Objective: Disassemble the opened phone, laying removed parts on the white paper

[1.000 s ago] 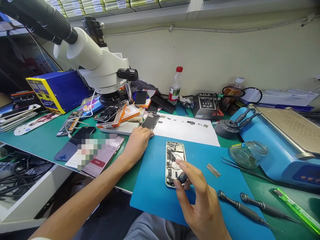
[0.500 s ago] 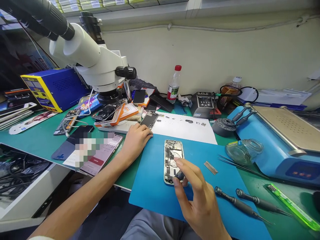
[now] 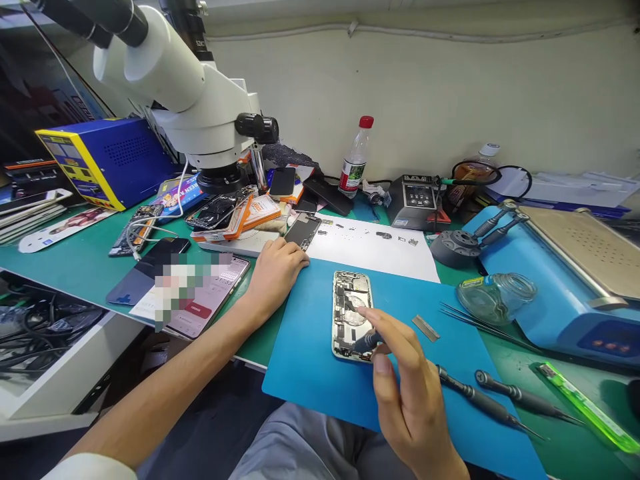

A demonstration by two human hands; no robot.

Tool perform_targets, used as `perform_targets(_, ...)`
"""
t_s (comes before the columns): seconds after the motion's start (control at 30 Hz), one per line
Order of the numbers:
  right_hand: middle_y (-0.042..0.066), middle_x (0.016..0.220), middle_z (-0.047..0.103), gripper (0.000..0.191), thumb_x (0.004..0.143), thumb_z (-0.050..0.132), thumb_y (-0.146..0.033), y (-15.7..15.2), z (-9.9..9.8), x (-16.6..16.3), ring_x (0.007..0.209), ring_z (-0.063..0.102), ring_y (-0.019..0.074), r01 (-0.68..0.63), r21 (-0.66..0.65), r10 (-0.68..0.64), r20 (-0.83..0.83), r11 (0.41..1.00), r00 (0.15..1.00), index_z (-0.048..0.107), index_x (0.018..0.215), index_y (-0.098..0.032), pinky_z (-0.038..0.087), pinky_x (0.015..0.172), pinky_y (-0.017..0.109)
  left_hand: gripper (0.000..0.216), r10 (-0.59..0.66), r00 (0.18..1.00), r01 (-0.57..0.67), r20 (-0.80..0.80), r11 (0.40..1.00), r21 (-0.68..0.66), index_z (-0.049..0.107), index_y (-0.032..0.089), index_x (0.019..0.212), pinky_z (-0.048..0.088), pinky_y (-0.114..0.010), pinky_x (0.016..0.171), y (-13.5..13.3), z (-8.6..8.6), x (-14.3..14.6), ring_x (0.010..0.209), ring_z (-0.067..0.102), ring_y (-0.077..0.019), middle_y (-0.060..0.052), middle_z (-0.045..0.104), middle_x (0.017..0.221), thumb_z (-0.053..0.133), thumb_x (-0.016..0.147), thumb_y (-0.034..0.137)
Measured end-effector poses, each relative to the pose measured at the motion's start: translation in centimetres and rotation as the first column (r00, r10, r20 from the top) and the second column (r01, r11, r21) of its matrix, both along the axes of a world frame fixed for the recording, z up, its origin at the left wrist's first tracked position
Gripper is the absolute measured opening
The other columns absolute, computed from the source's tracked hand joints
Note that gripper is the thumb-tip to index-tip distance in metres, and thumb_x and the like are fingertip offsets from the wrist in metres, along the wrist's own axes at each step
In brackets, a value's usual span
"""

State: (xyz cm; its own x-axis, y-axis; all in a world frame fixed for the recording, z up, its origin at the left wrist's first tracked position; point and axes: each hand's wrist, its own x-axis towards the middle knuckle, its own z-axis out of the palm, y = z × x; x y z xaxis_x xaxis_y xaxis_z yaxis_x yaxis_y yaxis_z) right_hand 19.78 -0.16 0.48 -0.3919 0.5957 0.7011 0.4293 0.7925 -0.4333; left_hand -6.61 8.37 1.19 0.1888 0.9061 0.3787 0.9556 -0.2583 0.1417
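An opened phone (image 3: 351, 308) with bare internals lies face down on a blue mat (image 3: 310, 360). My right hand (image 3: 407, 393) is closed around a dark screwdriver (image 3: 367, 343), its tip down on the phone's lower end. My left hand (image 3: 274, 270) rests curled at the mat's far left corner, touching the edge of a white paper sheet (image 3: 370, 257) and holding nothing I can see. A dark phone part (image 3: 303, 231) lies just beyond its fingers. Small screws and brackets sit in a row on the paper.
A white microscope (image 3: 195, 100) rises at the back left beside a blue and yellow box (image 3: 107, 157). Two screwdrivers (image 3: 500, 400), tweezers (image 3: 480, 330), a glass jar (image 3: 495, 297), a blue machine (image 3: 565, 280), a water bottle (image 3: 356, 160) and several phones surround the mat.
The view has shifted slightly. My right hand has slid a little to the right along the phone's lower end with the screwdriver. My left hand has stayed put.
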Motion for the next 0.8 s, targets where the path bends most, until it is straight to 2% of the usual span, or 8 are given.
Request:
perform_targets(0.1,0.012,0.149,0.07,0.072,0.106,0.054,-0.003,0.0,-0.1,0.0,0.139,0.069,0.0255,0.02,0.006,-0.02,-0.002,1.0,1.0,0.04,0.172,-0.029,0.068,0.096,0.037,0.018,-0.001,1.0,0.001,0.022,1.0,0.002,0.084,0.024,0.105,0.046,-0.046,0.089,0.0,-0.1,-0.2,0.103,0.063,-0.0302,-0.007,0.082,0.11,0.067,0.11,0.024)
perform_targets(0.23,0.013,0.15,0.07,0.068,0.107,0.048,-0.003,0.0,-0.2,0.0,0.141,0.068,0.0261,0.024,-0.006,-0.024,-0.02,1.0,1.0,0.041,0.171,-0.026,0.068,0.098,0.038,0.018,0.001,0.999,-0.001,0.046,1.0,-0.001,0.084,0.023,0.105,0.046,-0.046,0.09,0.0,-0.3,-0.3,0.103,0.062,-0.0305,-0.008,0.082,0.11,0.067,0.11,0.023)
perform_targets(0.37,0.014,0.147,0.072,0.067,0.107,0.061,-0.008,0.0,-0.3,-0.2,0.133,0.072,0.0279,0.069,0.006,-0.069,-0.007,0.998,0.998,0.043,0.168,-0.025,0.069,0.096,0.041,0.018,0.003,0.998,-0.003,0.069,1.0,-0.003,0.084,0.023,0.104,0.046,-0.046,0.091,-0.1,-0.3,-0.4,0.104,0.063,-0.03,-0.007,0.082,0.11,0.066,0.11,0.023)
perform_targets(0.63,0.013,0.135,0.078,0.064,0.108,0.062,-0.014,-0.1,-0.5,-0.4,0.115,0.079,0.0268,0.095,0.001,-0.094,-0.02,0.996,0.995,0.043,0.168,-0.028,0.072,0.087,0.042,0.019,0.008,0.989,-0.009,0.148,1.0,0.005,0.082,0.021,0.102,0.047,-0.046,0.095,-0.1,-0.1,-0.6,0.102,0.064,-0.0301,-0.007,0.083,0.11,0.065,0.11,0.018)
perform_targets(0.7,0.01,0.126,0.08,0.06,0.109,0.065,-0.015,-0.3,-0.5,-0.4,0.105,0.081,0.0232,0.106,-0.075,-0.111,-0.064,0.992,0.992,0.048,0.164,-0.03,0.072,0.083,0.038,0.019,0.011,0.983,-0.015,0.186,1.0,0.021,0.081,0.021,0.104,0.047,-0.047,0.097,-0.5,0.3,-0.4,0.103,0.064,-0.0307,-0.008,0.083,0.111,0.064,0.111,0.02)
perform_targets(0.8,0.008,0.119,0.079,0.051,0.112,0.062,-0.02,-0.5,-0.2,-0.3,0.091,0.081,0.0188,0.096,-0.302,-0.176,-0.247,0.948,0.953,0.051,0.16,-0.031,0.072,0.072,0.032,0.017,-0.025,0.966,0.013,0.258,0.999,0.045,0.079,0.023,0.11,0.048,-0.047,0.099,-2.6,1.2,0.7,0.106,0.066,-0.029,-0.006,0.083,0.115,0.063,0.113,0.027)
